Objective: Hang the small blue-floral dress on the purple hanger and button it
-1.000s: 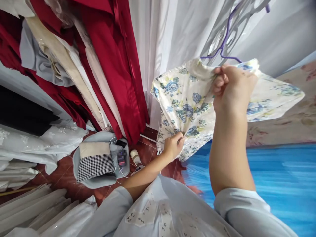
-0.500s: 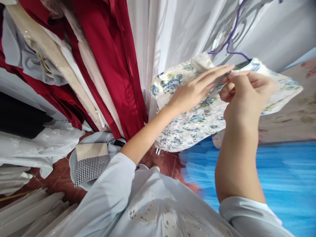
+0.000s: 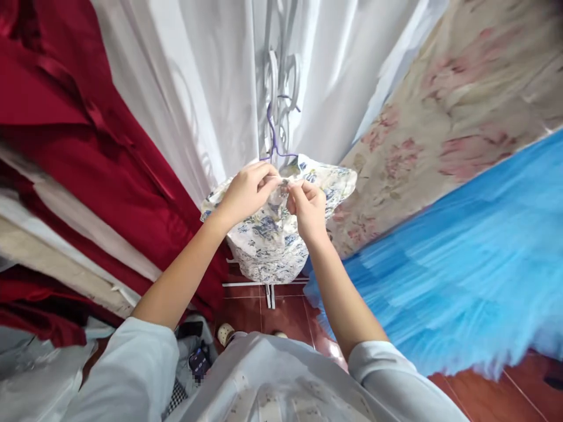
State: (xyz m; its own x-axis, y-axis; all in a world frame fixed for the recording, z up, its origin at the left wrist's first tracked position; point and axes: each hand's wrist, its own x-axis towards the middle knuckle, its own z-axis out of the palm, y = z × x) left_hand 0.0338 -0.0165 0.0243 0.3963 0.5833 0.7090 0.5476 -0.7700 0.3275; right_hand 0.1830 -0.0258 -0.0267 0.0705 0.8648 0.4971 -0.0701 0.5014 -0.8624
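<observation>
A small white garment with blue flowers [image 3: 268,246] hangs on a purple hanger [image 3: 275,138] in front of white drapes. My left hand [image 3: 246,190] and my right hand [image 3: 308,205] are both raised to its top edge. Each hand pinches the fabric at the neckline, fingers closed, the two thumbs nearly touching just below the hanger's hook. The lower part of the garment hangs loose between my forearms.
Red satin and cream fabrics [image 3: 65,176] hang at the left. White drapes [image 3: 211,76] fill the middle. A pink floral cloth [image 3: 440,105] and a blue tulle skirt [image 3: 461,264] are at the right. A white rack foot [image 3: 268,290] stands on the red tiled floor.
The view swung right and up, and the garment now sits farther from me. My left hand rose from the hem to the neckline and closed on it beside the right hand.
</observation>
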